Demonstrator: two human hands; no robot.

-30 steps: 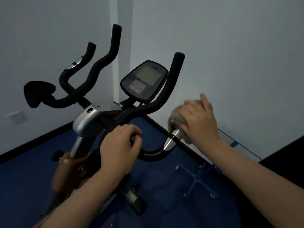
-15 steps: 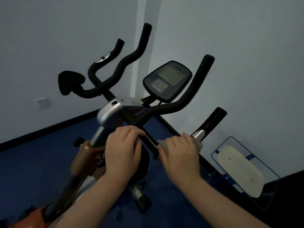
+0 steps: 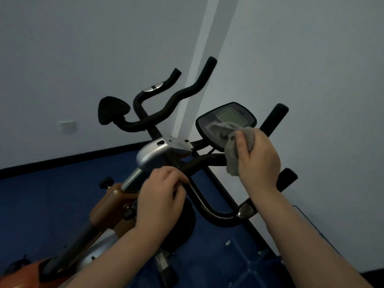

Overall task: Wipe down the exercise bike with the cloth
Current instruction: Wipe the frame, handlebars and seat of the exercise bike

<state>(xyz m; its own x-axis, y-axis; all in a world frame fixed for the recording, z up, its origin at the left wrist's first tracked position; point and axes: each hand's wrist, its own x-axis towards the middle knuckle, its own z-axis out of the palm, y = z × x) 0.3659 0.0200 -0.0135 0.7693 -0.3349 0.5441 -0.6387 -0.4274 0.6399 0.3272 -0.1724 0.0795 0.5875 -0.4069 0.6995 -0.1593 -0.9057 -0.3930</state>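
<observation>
The exercise bike (image 3: 152, 153) stands in a room corner, with black curved handlebars (image 3: 182, 94), a silver stem cap and an orange frame below. Its console (image 3: 228, 117) with a grey screen tilts toward me at centre right. My right hand (image 3: 258, 161) grips a grey cloth (image 3: 224, 136) and holds it against the lower part of the console. My left hand (image 3: 161, 199) is curled round the black handlebar tube just below the silver cap.
Grey walls meet in a corner behind the bike, with a white wall socket (image 3: 67, 126) at left. The floor (image 3: 52, 194) is dark blue with a black skirting line. A blue-edged object (image 3: 307, 217) lies at the lower right.
My right hand lifted the cloth from the lower right handlebar grip up to the console. My left hand kept its hold on the handlebar. The view shifted left, so the bike appears further right.
</observation>
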